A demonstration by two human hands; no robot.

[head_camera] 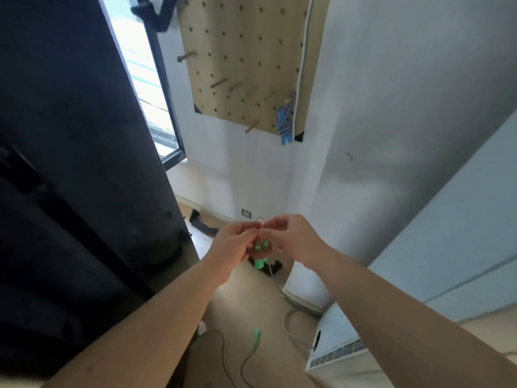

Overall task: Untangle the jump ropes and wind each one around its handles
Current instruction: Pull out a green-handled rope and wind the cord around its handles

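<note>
My left hand (233, 243) and my right hand (291, 238) meet in mid-air in front of me. Between them hangs a wound bundle with green handles (261, 252), and a thin loop of its rope (260, 219) pokes up where both sets of fingertips pinch it. A blue jump rope (285, 120), wound around its handles, hangs from a peg at the lower right of the wooden pegboard (246, 51). On the floor below lies another green handle (256, 336) with a thin dark rope (223, 351) trailing from it.
A dark curtain (70, 163) fills the left side beside a bright window (140, 65). A white appliance (333, 357) and a grey cable (291, 323) sit on the wooden floor at the right. Dark items lie near the wall socket (246, 212).
</note>
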